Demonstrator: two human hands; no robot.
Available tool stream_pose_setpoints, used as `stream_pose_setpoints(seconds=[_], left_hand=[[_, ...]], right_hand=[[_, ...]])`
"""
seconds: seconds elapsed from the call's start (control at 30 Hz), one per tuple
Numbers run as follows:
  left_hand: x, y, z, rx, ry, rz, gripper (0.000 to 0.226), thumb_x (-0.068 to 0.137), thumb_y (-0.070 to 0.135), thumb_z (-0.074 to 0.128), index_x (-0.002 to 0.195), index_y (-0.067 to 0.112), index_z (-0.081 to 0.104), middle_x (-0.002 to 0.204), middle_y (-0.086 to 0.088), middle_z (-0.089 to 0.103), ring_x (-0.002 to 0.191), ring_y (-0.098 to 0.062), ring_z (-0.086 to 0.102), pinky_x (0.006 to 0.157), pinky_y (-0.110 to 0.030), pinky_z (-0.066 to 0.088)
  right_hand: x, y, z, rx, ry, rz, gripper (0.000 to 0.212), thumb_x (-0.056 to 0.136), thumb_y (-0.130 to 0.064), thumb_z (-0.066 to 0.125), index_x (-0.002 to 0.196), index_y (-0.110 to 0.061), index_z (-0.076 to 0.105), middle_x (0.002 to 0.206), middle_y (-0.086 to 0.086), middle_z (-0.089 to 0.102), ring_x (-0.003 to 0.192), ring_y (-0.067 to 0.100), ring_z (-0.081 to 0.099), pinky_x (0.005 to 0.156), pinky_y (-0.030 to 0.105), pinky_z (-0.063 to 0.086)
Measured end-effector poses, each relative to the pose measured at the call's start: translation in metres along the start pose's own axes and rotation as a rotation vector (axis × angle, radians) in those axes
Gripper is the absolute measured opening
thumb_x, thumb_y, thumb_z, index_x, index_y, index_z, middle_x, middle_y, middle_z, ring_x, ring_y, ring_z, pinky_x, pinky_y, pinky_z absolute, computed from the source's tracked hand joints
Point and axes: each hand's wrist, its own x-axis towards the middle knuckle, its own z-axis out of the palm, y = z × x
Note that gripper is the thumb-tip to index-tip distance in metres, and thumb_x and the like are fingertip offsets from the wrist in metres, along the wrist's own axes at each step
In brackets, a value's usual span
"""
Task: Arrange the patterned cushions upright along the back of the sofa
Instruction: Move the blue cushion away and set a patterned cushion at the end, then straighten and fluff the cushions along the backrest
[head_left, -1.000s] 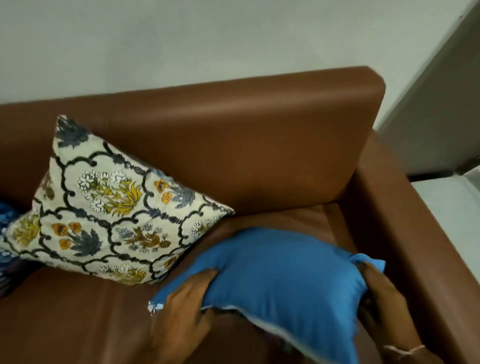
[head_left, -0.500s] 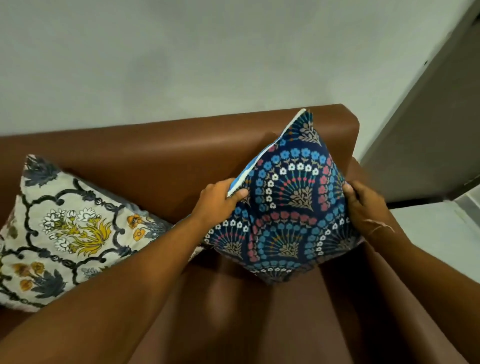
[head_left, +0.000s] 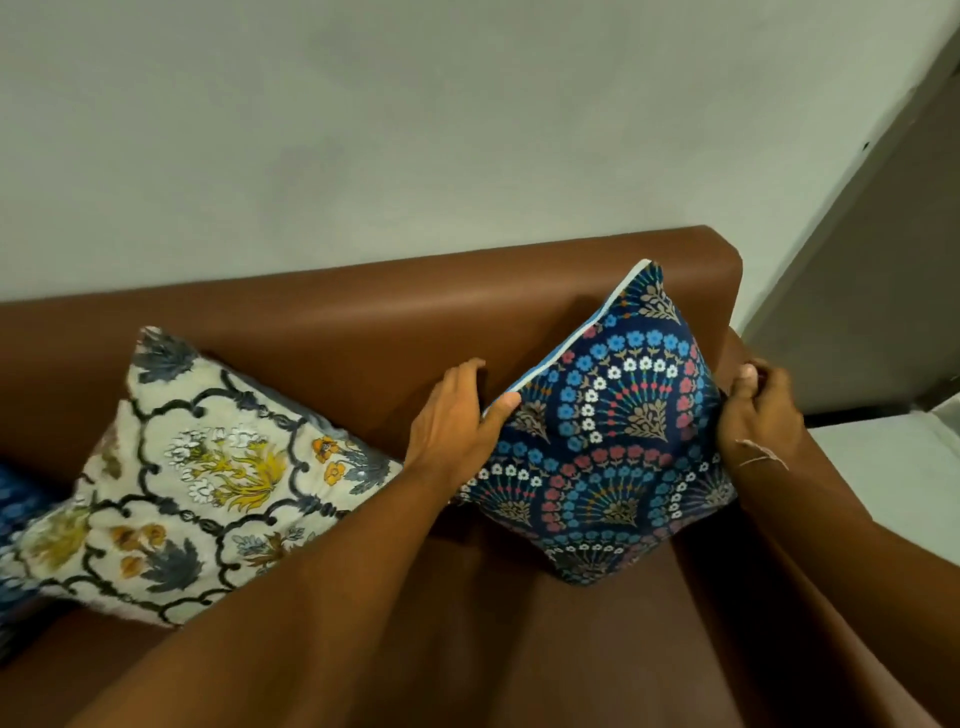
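A navy cushion (head_left: 613, 447) with blue, red and white fan flowers stands on one corner against the brown sofa back (head_left: 363, 322) at the right end. My left hand (head_left: 457, 415) grips its left corner, thumb on the front. At the cushion's right corner, my right hand (head_left: 758, 410) pinches the fabric beside the armrest. A cream floral cushion (head_left: 197, 483) leans against the backrest to the left, tilted. At the far left edge a blue patterned cushion (head_left: 15, 509) is partly cut off.
The brown seat (head_left: 519, 649) lies below the cushions. The sofa's right armrest (head_left: 831, 519) runs under my right forearm. A pale wall (head_left: 415, 130) rises behind the sofa, and a dark door (head_left: 883, 291) stands at the right with light floor (head_left: 893, 467) below it.
A second ago the cushion lay flat on the seat, plain blue side up. I lifted and turned it, patterned side forward, against the backrest. Since half a second ago it has barely shifted.
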Motion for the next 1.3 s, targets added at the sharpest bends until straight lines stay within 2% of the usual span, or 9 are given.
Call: stream_pose_setpoints(seconds=[0.23, 0.4, 0.53, 0.77, 0.83, 0.93, 1.03, 1.17, 1.3], left_hand=[[-0.017, -0.069, -0.155, 0.206, 0.266, 0.100, 0.063, 0.099, 0.046, 0.046, 0.149, 0.011, 0.031, 0.156, -0.013, 0.034, 0.147, -0.028, 0.022, 0.119, -0.045, 0.023], [-0.055, -0.171, -0.289, 0.330, 0.379, 0.028, 0.065, 0.097, 0.044, 0.049, 0.149, 0.008, 0.030, 0.156, -0.017, 0.032, 0.147, -0.032, 0.021, 0.120, -0.046, 0.020], [-0.108, -0.284, -0.381, 0.388, 0.419, -0.101, 0.081, 0.089, 0.058, 0.048, 0.150, 0.007, 0.027, 0.156, -0.018, 0.030, 0.147, -0.034, 0.020, 0.120, -0.048, 0.019], [-0.188, -0.473, -0.455, 0.353, 0.160, -0.441, 0.145, 0.049, 0.085, 0.070, 0.155, 0.011, 0.004, 0.164, -0.014, 0.008, 0.151, -0.031, 0.004, 0.121, -0.052, 0.012], [-0.196, -0.510, -0.455, 0.351, 0.027, -0.505, 0.156, 0.040, 0.083, 0.075, 0.155, 0.012, -0.002, 0.164, -0.014, 0.005, 0.150, -0.032, 0.005, 0.120, -0.053, 0.013], [-0.194, -0.547, -0.458, 0.318, -0.124, -0.501, 0.157, 0.031, 0.077, 0.084, 0.153, 0.014, 0.010, 0.158, -0.013, 0.027, 0.143, -0.034, 0.027, 0.115, -0.052, 0.028], [-0.193, -0.547, -0.451, 0.294, -0.069, -0.418, 0.147, 0.028, 0.069, 0.090, 0.148, 0.017, 0.024, 0.148, -0.011, 0.040, 0.135, -0.033, 0.039, 0.111, -0.049, 0.035], [-0.208, -0.560, -0.438, 0.393, 0.034, -0.356, 0.137, 0.035, 0.071, 0.086, 0.144, 0.007, 0.032, 0.140, -0.015, 0.047, 0.129, -0.037, 0.043, 0.108, -0.048, 0.035], [-0.217, -0.564, -0.445, 0.269, 0.219, -0.352, 0.126, 0.038, 0.072, 0.085, 0.139, 0.012, 0.039, 0.131, -0.013, 0.055, 0.123, -0.035, 0.049, 0.104, -0.052, 0.041]], right_hand=[[-0.063, -0.152, 0.030, 0.256, 0.066, -0.237, 0.047, 0.097, -0.037, 0.041, 0.133, -0.008, 0.048, 0.130, 0.019, 0.056, 0.122, 0.035, 0.049, 0.104, 0.044, 0.038], [-0.167, -0.270, 0.093, 0.250, -0.101, -0.492, 0.046, 0.099, -0.030, 0.045, 0.136, -0.004, 0.044, 0.136, 0.020, 0.051, 0.129, 0.032, 0.043, 0.110, 0.038, 0.030], [-0.288, -0.343, 0.167, 0.143, -0.368, -0.679, 0.052, 0.099, -0.037, 0.042, 0.142, -0.009, 0.039, 0.146, 0.018, 0.044, 0.141, 0.032, 0.032, 0.117, 0.046, 0.027], [-0.462, -0.380, 0.307, -0.097, -0.840, -0.923, 0.074, 0.092, -0.059, 0.046, 0.147, -0.011, 0.034, 0.153, 0.012, 0.037, 0.148, 0.031, 0.016, 0.121, 0.045, 0.012], [-0.492, -0.376, 0.339, -0.117, -1.022, -0.814, 0.092, 0.083, -0.066, 0.057, 0.150, -0.011, 0.027, 0.156, 0.011, 0.032, 0.148, 0.030, 0.017, 0.120, 0.046, 0.019], [-0.521, -0.369, 0.380, -0.167, -1.204, -0.605, 0.116, 0.060, -0.067, 0.079, 0.150, -0.018, 0.024, 0.153, 0.007, 0.037, 0.141, 0.031, 0.031, 0.110, 0.051, 0.037], [-0.527, -0.364, 0.386, -0.203, -1.134, -0.598, 0.111, 0.048, -0.066, 0.085, 0.137, -0.026, 0.033, 0.135, 0.002, 0.053, 0.127, 0.031, 0.043, 0.093, 0.051, 0.047], [-0.550, -0.364, 0.401, -0.175, -0.987, -0.625, 0.066, 0.066, -0.046, 0.084, 0.110, -0.021, 0.042, 0.110, 0.005, 0.066, 0.100, 0.034, 0.062, 0.068, 0.038, 0.044], [-0.556, -0.380, 0.397, -0.095, -0.773, -0.754, 0.047, 0.075, -0.032, 0.078, 0.098, -0.019, 0.039, 0.091, 0.007, 0.062, 0.087, 0.035, 0.059, 0.064, 0.039, 0.042]])
